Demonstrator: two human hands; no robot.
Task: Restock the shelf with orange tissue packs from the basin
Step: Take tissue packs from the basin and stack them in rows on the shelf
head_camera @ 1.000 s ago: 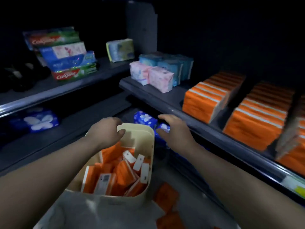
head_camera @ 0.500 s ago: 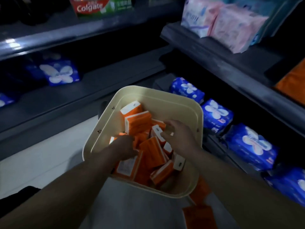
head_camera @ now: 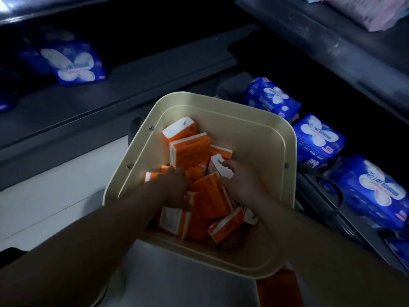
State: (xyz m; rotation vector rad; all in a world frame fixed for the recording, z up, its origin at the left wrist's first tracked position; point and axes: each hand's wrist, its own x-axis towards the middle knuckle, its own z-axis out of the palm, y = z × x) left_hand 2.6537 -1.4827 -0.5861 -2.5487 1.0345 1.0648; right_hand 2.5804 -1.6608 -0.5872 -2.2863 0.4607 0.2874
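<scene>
Two hands are in the basin (head_camera: 274, 151): the right hand (head_camera: 243, 185) grips an orange pack (head_camera: 218, 169); the left hand (head_camera: 177, 189) lies among packs, its grasp unclear.

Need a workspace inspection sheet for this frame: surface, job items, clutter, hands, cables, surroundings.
Surface: pale grey surface under the basin; what it is cannot be told.
Job's things: cream square plastic basin holds a loose heap of orange tissue packs; no shelf with orange stock in view.
Clutter: one orange pack lies outside the basin, by its near corner.
Hands: left hand and right hand are both inside the basin among the packs; grip unclear on either.
Cables: nothing seen.
Surroundings: dark metal shelves; blue plastic packs with a white butterfly print on the lower shelves; pink soft packs on the upper right shelf.
</scene>
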